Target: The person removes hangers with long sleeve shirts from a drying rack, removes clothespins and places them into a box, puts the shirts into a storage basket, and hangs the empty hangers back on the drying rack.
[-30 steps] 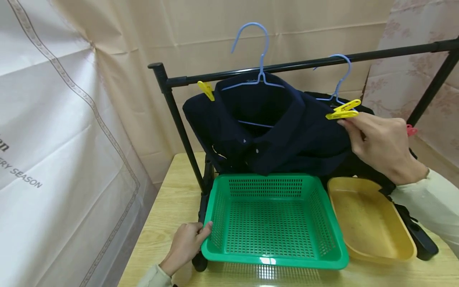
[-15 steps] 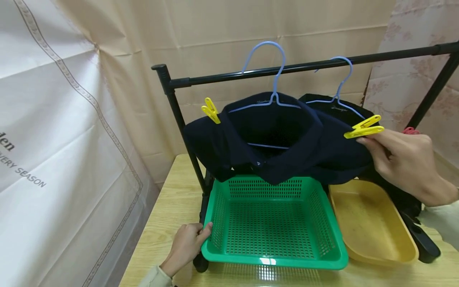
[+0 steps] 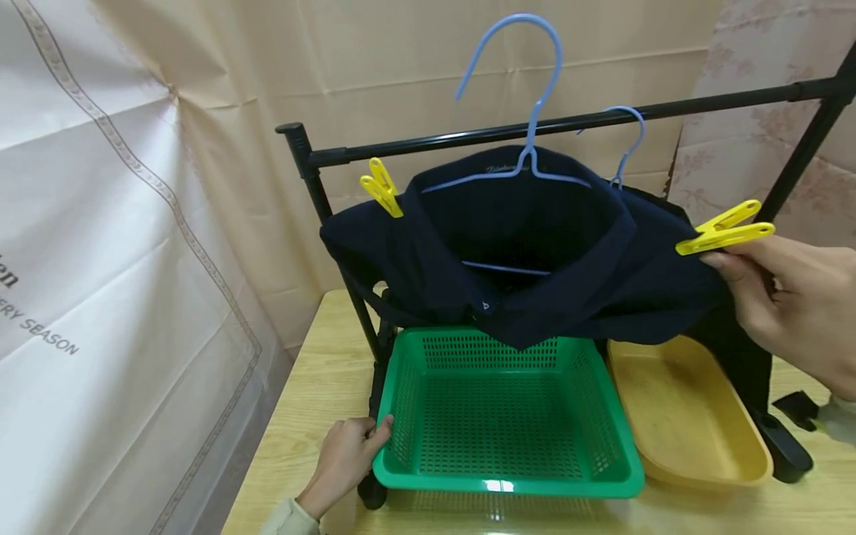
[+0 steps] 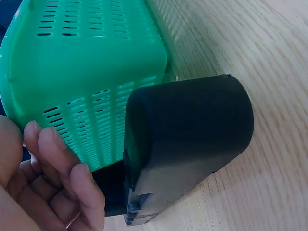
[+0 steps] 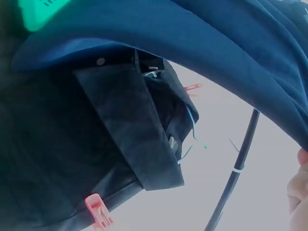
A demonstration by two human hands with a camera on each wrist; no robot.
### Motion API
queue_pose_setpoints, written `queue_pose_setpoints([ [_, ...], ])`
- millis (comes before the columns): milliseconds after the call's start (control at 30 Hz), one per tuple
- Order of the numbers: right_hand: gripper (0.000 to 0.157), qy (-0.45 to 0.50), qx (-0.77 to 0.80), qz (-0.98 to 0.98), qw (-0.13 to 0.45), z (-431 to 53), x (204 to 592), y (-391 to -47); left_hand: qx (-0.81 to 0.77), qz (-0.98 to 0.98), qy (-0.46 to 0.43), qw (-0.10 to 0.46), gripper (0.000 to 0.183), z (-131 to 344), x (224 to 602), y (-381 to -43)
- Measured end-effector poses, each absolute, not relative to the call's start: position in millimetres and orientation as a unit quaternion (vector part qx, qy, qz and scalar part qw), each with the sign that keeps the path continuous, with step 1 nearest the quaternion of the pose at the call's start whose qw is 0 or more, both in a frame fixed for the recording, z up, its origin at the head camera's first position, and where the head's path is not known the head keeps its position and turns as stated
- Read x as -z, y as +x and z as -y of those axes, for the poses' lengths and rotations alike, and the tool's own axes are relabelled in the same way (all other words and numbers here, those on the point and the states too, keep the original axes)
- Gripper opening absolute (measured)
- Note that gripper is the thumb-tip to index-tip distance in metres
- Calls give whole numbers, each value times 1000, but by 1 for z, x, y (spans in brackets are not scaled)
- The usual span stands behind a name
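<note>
A dark navy collared shirt (image 3: 642,267) is on a light blue hanger (image 3: 535,111), whose hook tip shows above the black rail. My right hand (image 3: 802,297) pinches the shirt's right-hand shoulder, just below a yellow clothespin (image 3: 722,229). Another yellow clothespin (image 3: 383,189) is clipped to the opposite shoulder. In the right wrist view, that hand's fingers (image 5: 299,185) are at the edge of the blue cloth (image 5: 207,38). My left hand (image 3: 344,457) grips the left rim of a green perforated basket (image 3: 508,487), thumb over the rim and fingers underneath.
A black garment rack (image 3: 455,140) stands on the wooden table (image 3: 314,349). Behind the navy shirt hangs a second dark garment (image 5: 57,144) on a blue hanger (image 3: 628,141), with a pink clothespin (image 5: 99,210). Beside the basket lies a yellow tray (image 3: 689,416).
My right hand has moved right with the shirt and hanger. The hook dipped to the rail half a second ago and is now higher. The left hand still grips the basket.
</note>
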State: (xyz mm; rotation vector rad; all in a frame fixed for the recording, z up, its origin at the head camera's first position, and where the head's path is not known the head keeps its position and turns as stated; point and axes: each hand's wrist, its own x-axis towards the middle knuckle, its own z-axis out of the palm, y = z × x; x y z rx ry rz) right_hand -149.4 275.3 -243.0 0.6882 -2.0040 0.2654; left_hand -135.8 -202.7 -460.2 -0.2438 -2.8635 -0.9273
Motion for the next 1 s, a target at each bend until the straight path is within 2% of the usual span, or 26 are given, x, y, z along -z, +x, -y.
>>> queue_pose_setpoints([
  [167, 55, 282, -130, 832, 459, -275, 253, -140, 311, 945, -82, 58, 57, 202, 460, -135],
  [400, 60, 314, -194, 826, 425, -269, 283, -130, 316, 945, -78, 47, 55, 201, 458, -133],
  [467, 54, 318, -208, 829, 411, -269, 292, -128, 317, 944, -74, 46, 55, 202, 458, -134],
  [633, 18, 334, -263, 826, 371, -271, 319, -128, 325, 942, -73, 42, 55, 204, 457, -134],
  [700, 9, 336, -278, 826, 358, -270, 330, -128, 325, 942, -72, 37, 55, 204, 457, -134],
  [800, 14, 344, -304, 823, 335, -269, 345, -131, 322, 944, -69, 32, 53, 205, 458, -134],
  [1000, 36, 338, -328, 836, 283, -264, 373, -136, 315, 946, -70, 42, 52, 204, 460, -135],
])
